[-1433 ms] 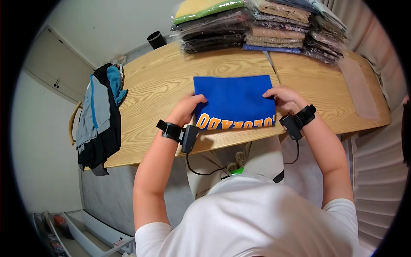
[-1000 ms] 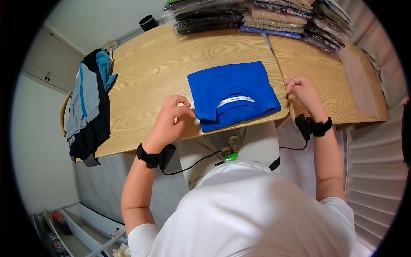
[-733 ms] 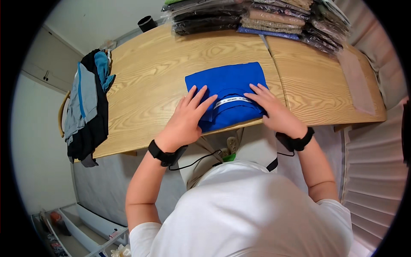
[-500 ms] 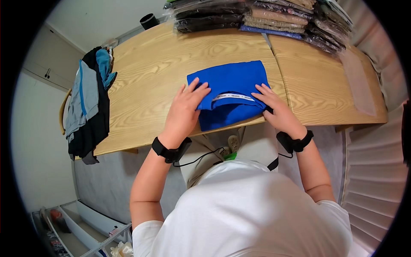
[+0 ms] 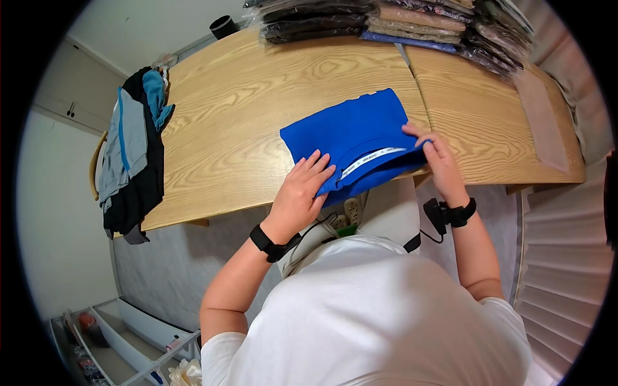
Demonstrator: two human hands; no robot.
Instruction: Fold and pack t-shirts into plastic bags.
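Observation:
A folded blue garment (image 5: 347, 125) lies near the front edge of the table, turned at an angle, with its near part hanging over the edge. A white printed tape runs along the inside of its curved neckline. My left hand (image 5: 299, 193) rests on the garment's near left part, fingers stretched out over the cloth. At the right side, my right hand (image 5: 443, 161) grips the garment's corner, which is raised off the table. Part of the right fingers is hidden by the fabric. A black strap with a small device sits on each wrist.
Stacks of bagged folded clothes (image 5: 315, 22) stand at the far side of the wooden table (image 5: 225, 122). Grey, black and teal garments (image 5: 132, 148) hang over the left end. A strip of clear plastic (image 5: 541, 122) lies at the right. A black bin (image 5: 223, 27) stands beyond the table.
The garment has turned, and its right corner has come up and to the right in my right hand. My left hand has moved right and nearer to me.

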